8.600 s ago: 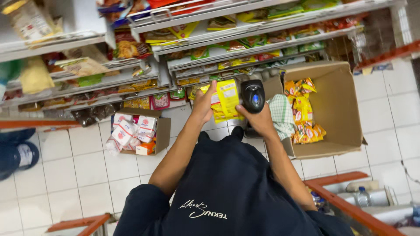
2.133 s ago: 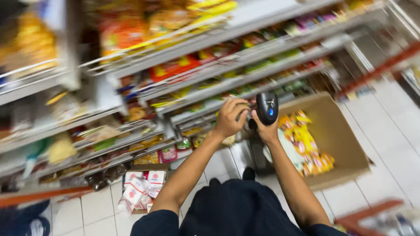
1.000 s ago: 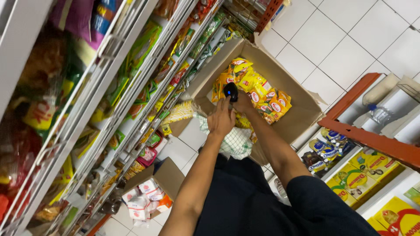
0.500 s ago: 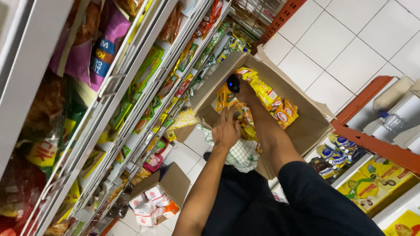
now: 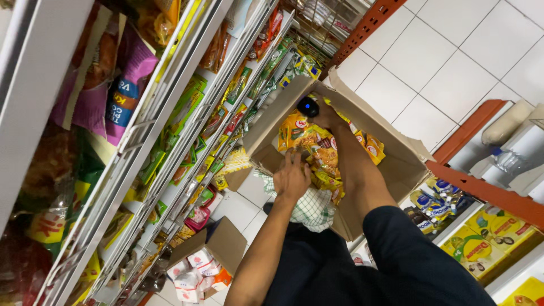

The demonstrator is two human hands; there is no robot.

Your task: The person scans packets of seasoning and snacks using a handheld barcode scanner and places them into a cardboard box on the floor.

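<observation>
On the white tiled floor, the brown cardboard box (image 5: 391, 164) is best emptied steadily: yellow snack packets (image 5: 317, 156) inside it are gripped by the left hand (image 5: 292, 178), a black handheld scanner (image 5: 307, 106) by the right hand (image 5: 328, 116).

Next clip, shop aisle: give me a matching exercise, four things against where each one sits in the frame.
Things:
1. black handheld scanner
2. checked cloth
3. small open box of white packets
4. left hand

Places:
A. on the floor beside the shelves
B. draped over the near edge of the big cardboard box
C. in the right hand, at the far end of the big box
D. on the yellow snack packets in the big box

Pairs: 1-C, 2-B, 3-A, 4-D
</observation>
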